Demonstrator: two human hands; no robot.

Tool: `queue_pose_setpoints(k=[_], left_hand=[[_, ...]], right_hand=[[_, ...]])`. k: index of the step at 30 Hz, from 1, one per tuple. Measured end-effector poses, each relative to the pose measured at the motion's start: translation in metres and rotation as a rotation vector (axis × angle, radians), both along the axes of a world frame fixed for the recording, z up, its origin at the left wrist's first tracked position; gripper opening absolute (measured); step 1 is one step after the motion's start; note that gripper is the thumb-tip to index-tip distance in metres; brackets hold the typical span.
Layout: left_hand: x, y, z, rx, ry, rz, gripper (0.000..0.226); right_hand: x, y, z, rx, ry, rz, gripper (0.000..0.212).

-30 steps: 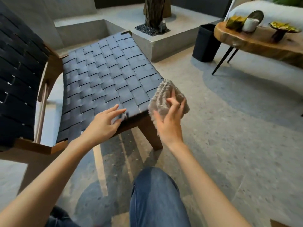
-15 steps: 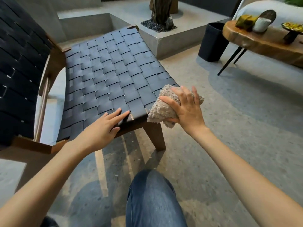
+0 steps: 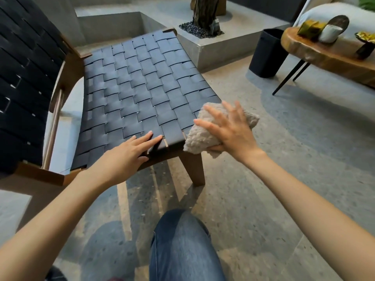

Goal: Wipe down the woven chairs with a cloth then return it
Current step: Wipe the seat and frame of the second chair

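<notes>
**Seat Front Corner: Hand and Cloth Positions**

The woven chair (image 3: 138,94) stands at the left of the view, with dark straps interlaced over a brown wooden frame. The backrest rises at the far left.

The left hand (image 3: 125,157) lies flat on the front edge of the seat. Its fingers are straight and close together, they point toward the front right corner, and they hold nothing.

The beige, nubby cloth (image 3: 203,132) sits at the front right corner of the seat. Part of it is on the straps and part hangs over the corner, above the front leg (image 3: 194,169).

The right hand (image 3: 229,128) covers the cloth. Its fingers are spread wide across the top and its thumb is tucked under the lower edge, so the cloth is held between thumb and palm.

A knee in blue jeans (image 3: 182,246) shows at the bottom centre, above the speckled floor (image 3: 284,179).

At the upper right, well apart from the chair:
- a black bin (image 3: 267,53) stands on the floor;
- a wooden slab worktop (image 3: 324,57) on thin dark legs stands just beside the bin and carries small decorative items.
</notes>
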State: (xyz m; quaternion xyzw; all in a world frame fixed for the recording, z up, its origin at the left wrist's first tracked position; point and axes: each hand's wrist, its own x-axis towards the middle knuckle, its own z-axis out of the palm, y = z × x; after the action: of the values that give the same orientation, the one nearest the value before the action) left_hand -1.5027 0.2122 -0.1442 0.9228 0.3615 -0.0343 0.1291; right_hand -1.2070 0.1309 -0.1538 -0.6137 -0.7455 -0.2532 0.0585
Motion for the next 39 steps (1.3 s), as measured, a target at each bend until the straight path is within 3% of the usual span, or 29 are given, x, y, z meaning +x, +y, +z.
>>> queue_pose_setpoints(k=[5, 11, 19, 24, 30, 33, 36, 39], left_hand=[[0.001, -0.005, -0.002, 0.054, 0.023, -0.002, 0.067], [-0.009, -0.009, 0.001, 0.066, 0.059, 0.011, 0.067], [-0.042, -0.015, 0.008, 0.028, 0.115, 0.118, 0.065], [-0.063, -0.015, 0.01, -0.015, 0.174, 0.172, 0.064], [-0.09, -0.007, 0.008, -0.048, 0.329, 0.299, 0.066], [-0.092, -0.007, 0.01, -0.054, 0.359, 0.335, 0.065], [-0.085, -0.007, 0.01, -0.073, 0.327, 0.325, 0.064], [-0.077, -0.009, 0.01, -0.068, 0.316, 0.304, 0.063]], right_hand=[[0.02, -0.002, 0.007, -0.037, 0.218, -0.123, 0.086], [0.009, 0.001, 0.005, 0.069, 0.141, 0.176, 0.035], [-0.002, 0.003, 0.012, -0.053, 0.154, 0.323, 0.038], [-0.081, 0.027, 0.005, -0.233, 0.161, 0.487, 0.053], [-0.165, 0.069, 0.005, -0.461, 0.31, 0.303, 0.055], [-0.16, 0.065, 0.016, -0.547, 0.222, 0.291, 0.075], [-0.142, 0.056, 0.017, -0.498, 0.113, 0.118, 0.063], [-0.132, 0.043, 0.005, -0.323, 0.132, 0.024, 0.057]])
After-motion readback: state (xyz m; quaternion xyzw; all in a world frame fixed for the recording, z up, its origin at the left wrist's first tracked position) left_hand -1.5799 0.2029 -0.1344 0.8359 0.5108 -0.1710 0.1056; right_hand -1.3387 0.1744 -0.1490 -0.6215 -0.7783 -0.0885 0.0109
